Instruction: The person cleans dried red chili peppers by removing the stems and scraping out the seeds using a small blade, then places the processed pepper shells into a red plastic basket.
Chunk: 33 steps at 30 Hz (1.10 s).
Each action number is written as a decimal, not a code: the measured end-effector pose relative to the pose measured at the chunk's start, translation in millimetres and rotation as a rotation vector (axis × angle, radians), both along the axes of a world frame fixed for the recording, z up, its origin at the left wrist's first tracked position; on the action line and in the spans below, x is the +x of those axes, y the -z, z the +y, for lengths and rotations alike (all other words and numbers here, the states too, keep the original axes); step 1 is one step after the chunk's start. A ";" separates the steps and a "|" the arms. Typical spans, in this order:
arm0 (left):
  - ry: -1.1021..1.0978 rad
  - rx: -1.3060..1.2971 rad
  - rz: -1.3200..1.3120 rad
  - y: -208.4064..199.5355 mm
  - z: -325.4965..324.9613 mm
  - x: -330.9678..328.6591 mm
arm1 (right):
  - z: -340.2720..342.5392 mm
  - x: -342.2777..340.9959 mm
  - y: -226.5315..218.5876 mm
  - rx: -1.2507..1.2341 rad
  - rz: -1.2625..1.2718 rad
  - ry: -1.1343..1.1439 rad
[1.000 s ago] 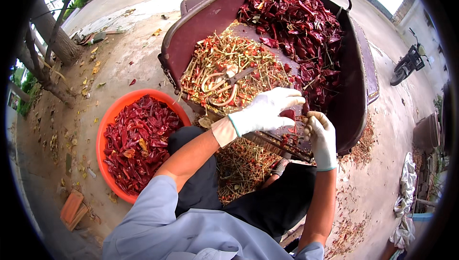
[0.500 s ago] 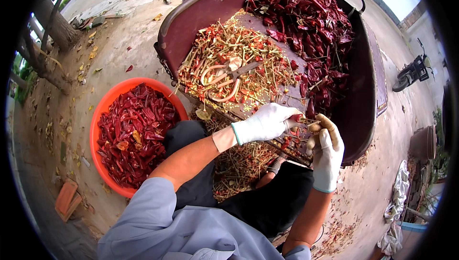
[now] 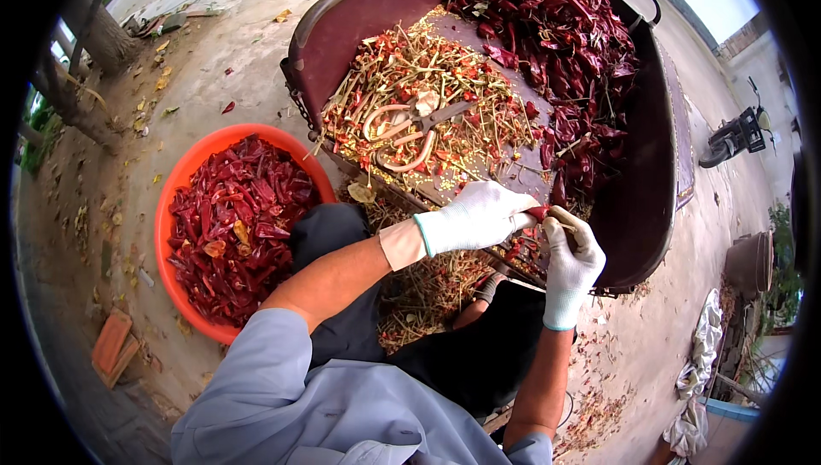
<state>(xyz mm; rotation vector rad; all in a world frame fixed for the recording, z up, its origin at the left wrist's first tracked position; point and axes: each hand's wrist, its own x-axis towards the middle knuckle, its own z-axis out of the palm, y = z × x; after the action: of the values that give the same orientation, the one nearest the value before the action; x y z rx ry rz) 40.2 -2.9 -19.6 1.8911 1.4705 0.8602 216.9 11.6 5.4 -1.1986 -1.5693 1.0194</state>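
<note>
Starting at the left, broken orange-red bricks [image 3: 109, 341] lie on the ground, and to their right stands a round orange plastic basin [image 3: 163, 243] filled with glossy dark-red dried chilli peppers [image 3: 235, 208]. Next comes the maroon metal cart bed [image 3: 342, 42], where a loose heap of straw-coloured stalks [image 3: 385, 80] carries a pair of dark-bladed shears with pale looped handles [image 3: 421, 126]. Over the cart's near edge, the left hand [image 3: 479, 217], in a white knitted glove, pinches a single wrinkled red chilli pepper [image 3: 538, 212] at its fingertips. The right hand [image 3: 573, 268], gloved alike, meets it from the other side, thumb and fingers closed on the pepper's other end. That pepper is probably very light, with a thin, papery skin, a little slippery under knitted fabric and liable to crack if squeezed; the firmest hold should be on its broad shoulder, with the tougher stalk taken separately. Beyond the hands, a deep pile of dark-red peppers with stalks [image 3: 547, 25] fills the cart's far right, and farther right stands a black motor scooter [image 3: 734, 138].
</note>
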 end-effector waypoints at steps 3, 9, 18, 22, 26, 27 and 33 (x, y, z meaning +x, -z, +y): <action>-0.023 0.176 -0.019 11.8 -0.4 2.3 | -1.8 -2.2 -1.0 0.039 -0.120 -0.021; -0.054 0.382 0.250 20.8 -1.0 3.6 | -4.5 -12.5 -3.5 0.587 -0.532 -0.006; -0.053 0.364 0.086 22.9 -7.0 0.4 | 0.0 -5.9 -3.5 -0.254 0.115 -0.091; -0.075 0.277 -0.208 17.8 -7.8 2.8 | 5.8 -0.5 12.9 -0.437 0.544 -0.141; -0.051 -0.158 -0.642 -0.9 -8.5 6.1 | 14.5 7.5 31.1 -0.594 1.013 -0.260; -0.048 -0.073 -0.701 0.5 -7.9 7.5 | 18.3 6.9 33.0 -0.621 1.098 -0.311; 0.000 -0.224 -1.309 -10.0 3.2 -22.2 | 24.8 14.1 5.6 -0.258 0.159 0.002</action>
<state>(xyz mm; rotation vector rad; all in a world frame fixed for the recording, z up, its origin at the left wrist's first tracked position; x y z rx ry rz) 18.0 0.3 -9.6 0.7588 0.6613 1.4332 231.0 36.4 -0.2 -1.2560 -1.3419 1.3132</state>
